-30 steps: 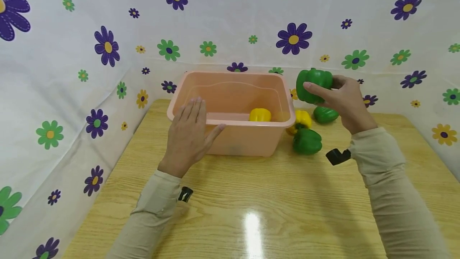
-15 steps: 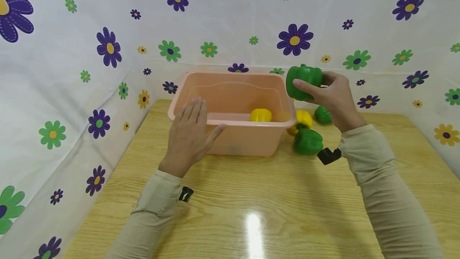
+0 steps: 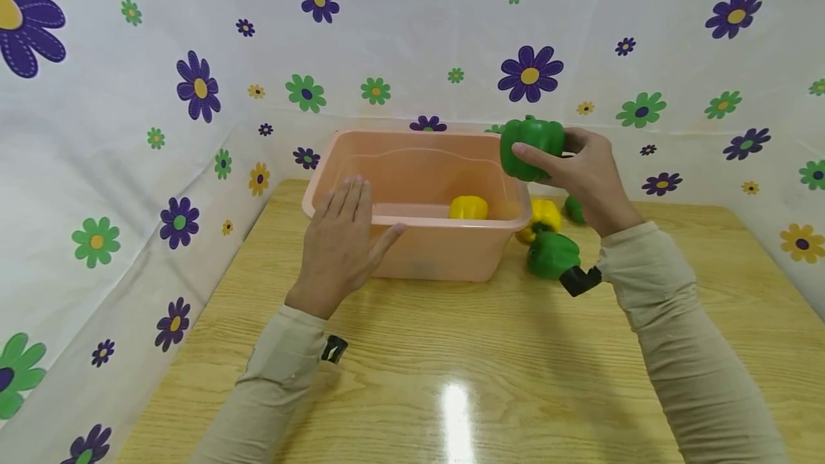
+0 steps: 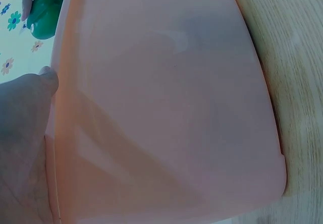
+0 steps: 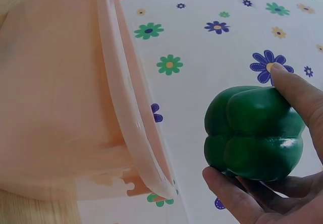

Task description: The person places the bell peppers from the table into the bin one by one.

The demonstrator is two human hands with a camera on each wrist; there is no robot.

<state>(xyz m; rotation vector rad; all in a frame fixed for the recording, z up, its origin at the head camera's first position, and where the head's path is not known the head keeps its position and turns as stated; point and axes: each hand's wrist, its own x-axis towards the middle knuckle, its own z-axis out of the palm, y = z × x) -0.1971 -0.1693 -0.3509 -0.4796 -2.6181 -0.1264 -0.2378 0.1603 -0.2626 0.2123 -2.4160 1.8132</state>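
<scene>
My right hand (image 3: 589,177) grips a green bell pepper (image 3: 531,149), held up over the right end of the pink plastic bin (image 3: 412,253). In the right wrist view, thumb and fingers wrap the green bell pepper (image 5: 255,133) from opposite sides, beside the bin's rim (image 5: 132,123). My left hand (image 3: 338,249) lies on the bin's near rim toward the left, fingers straight and thumb spread. Inside the bin sits a yellow bell pepper (image 3: 468,208); the near wall hides its lower part. In the left wrist view, the left thumb touches the rim (image 4: 55,103).
Right of the bin, another yellow bell pepper (image 3: 544,215) and a green bell pepper (image 3: 553,256) lie on the wooden table (image 3: 412,349). A further green pepper (image 3: 573,210) is partly hidden behind my right wrist. Flower-printed cloth (image 3: 387,41) hangs behind and on the left.
My right hand has carried the green bell pepper leftward, from beside the bin to over its right rim. My left hand has stayed in place on the near rim.
</scene>
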